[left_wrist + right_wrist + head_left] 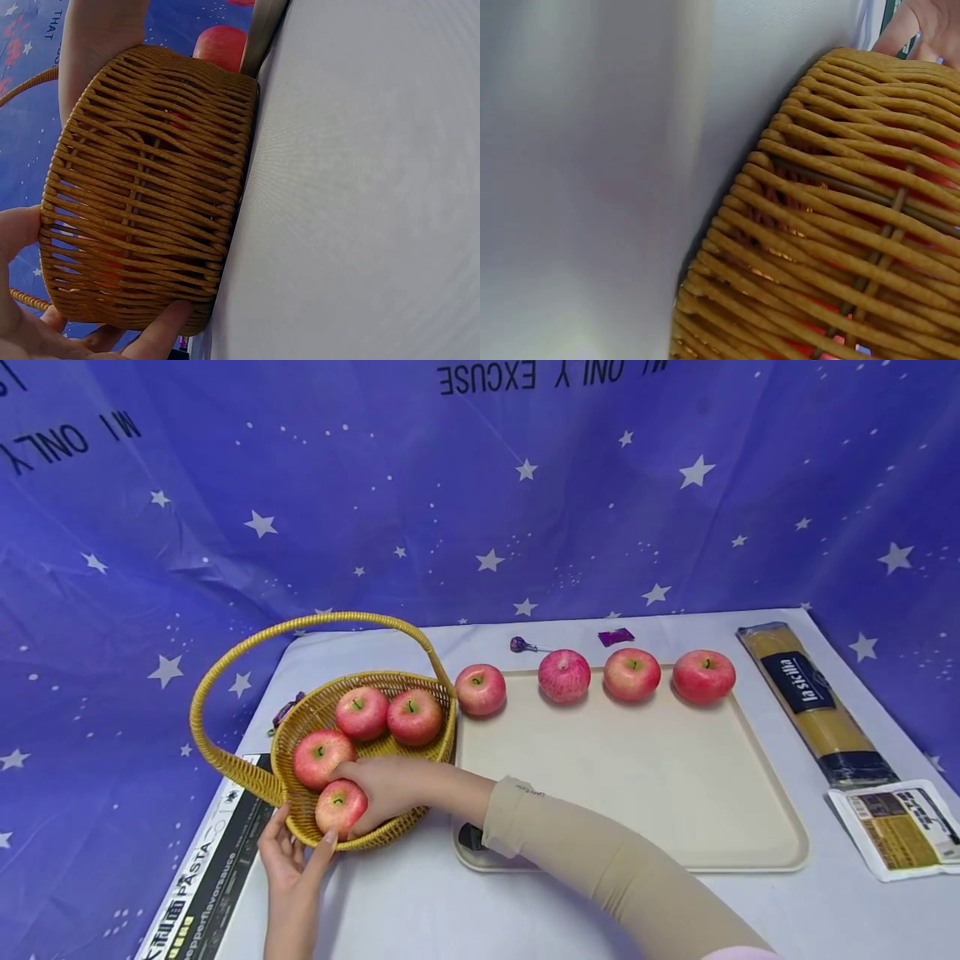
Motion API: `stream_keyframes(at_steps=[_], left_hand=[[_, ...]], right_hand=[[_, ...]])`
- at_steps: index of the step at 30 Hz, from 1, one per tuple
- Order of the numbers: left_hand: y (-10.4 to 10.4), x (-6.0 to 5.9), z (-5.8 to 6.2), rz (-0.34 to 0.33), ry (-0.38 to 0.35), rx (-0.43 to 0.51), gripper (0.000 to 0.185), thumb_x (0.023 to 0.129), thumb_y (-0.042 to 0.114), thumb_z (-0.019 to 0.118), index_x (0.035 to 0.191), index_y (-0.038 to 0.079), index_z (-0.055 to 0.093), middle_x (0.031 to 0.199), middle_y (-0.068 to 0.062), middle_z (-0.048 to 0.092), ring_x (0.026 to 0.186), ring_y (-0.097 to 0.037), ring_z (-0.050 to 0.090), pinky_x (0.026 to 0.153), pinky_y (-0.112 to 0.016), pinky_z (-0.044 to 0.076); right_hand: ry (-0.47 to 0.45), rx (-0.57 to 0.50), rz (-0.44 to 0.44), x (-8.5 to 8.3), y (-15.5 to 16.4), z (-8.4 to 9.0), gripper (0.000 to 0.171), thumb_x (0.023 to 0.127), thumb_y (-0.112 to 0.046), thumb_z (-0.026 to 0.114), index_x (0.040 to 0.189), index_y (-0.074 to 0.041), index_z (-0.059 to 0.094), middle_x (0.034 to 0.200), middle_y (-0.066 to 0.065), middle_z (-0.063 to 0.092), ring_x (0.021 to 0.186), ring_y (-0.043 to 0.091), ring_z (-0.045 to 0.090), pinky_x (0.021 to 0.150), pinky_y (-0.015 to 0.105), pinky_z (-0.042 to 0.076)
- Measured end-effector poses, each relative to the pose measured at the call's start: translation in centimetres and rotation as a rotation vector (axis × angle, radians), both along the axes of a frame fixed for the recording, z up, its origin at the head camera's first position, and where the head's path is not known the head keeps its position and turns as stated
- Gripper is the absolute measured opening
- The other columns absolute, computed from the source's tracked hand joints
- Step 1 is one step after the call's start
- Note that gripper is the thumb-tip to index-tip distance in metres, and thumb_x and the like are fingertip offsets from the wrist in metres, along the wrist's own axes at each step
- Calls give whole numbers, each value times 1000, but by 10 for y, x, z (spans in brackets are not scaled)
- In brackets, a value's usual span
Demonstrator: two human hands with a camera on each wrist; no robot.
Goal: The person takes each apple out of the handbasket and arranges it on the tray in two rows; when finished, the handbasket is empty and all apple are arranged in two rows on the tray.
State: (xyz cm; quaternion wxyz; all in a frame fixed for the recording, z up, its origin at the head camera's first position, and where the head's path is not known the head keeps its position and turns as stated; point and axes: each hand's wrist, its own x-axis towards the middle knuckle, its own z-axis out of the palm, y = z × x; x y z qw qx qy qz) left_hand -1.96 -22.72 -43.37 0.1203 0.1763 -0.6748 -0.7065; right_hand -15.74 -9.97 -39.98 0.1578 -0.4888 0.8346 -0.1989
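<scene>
A yellow wicker basket [390, 837] with a tall arched handle stands at the left of the table. Reaching in over its near right side, my right hand [386, 789] holds a red apple [341, 808] low at the basket's near end. Three more apples, among them one red apple [324, 758] beside that hand, lie farther back inside. My left hand [291, 868] grips the basket's near left edge, thumb at the rim and fingers against the outer wall. From the left wrist view, the woven wall [142, 187] hides most of the fruit.
Right of the basket lies a beige tray [630, 777], with several apples, including one apple [703, 677], along its far edge. Behind are a lollipop [521, 644] and a purple wrapped sweet [617, 637]. A pasta pack [817, 702] and white pouch [896, 831] lie right; a pasta box [210, 868] lies left.
</scene>
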Motion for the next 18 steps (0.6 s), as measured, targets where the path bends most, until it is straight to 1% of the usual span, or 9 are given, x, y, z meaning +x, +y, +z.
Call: stream_keyframes(at_steps=[5, 7, 10, 14, 18], left_hand=[[0, -2, 0, -10, -24, 10, 72, 96, 7, 59, 147, 20, 10, 154, -13, 11, 142, -25, 16, 87, -12, 48], [0, -2, 0, -15, -25, 18, 72, 96, 7, 58, 147, 21, 10, 155, -14, 9, 143, -25, 15, 87, -13, 48], [0, -1, -1, -17, -16, 23, 71, 96, 5, 57, 147, 20, 10, 155, -14, 8, 143, -26, 14, 88, -14, 48], [0, -1, 0, -10, -3, 12, 71, 96, 4, 58, 147, 19, 11, 156, -15, 9, 144, -27, 12, 88, -12, 47], [0, 0, 1, -6, 6, 13, 71, 95, 3, 58, 147, 18, 12, 156, -16, 8, 144, -27, 11, 89, -10, 45]], right_hand=[[62, -53, -76, 1, 6, 2, 72, 75, -50, 78, 134, -23, 48, 118, -6, 57, 103, 4, 56, 86, 16, 47], [79, -97, -108, 1, 11, 3, 72, 75, -52, 77, 135, -25, 47, 119, -7, 54, 103, 3, 55, 85, 18, 48], [79, -188, -133, 3, 22, 10, 73, 75, -51, 76, 136, -24, 46, 121, -6, 53, 105, 1, 52, 87, 17, 47], [45, -328, -161, 3, 48, 25, 76, 74, -48, 79, 137, -22, 44, 124, -7, 52, 109, 0, 49, 92, 14, 43], [10, -449, -216, 2, 89, 40, 78, 72, -43, 82, 137, -22, 44, 127, -8, 51, 110, 1, 50, 95, 19, 44]])
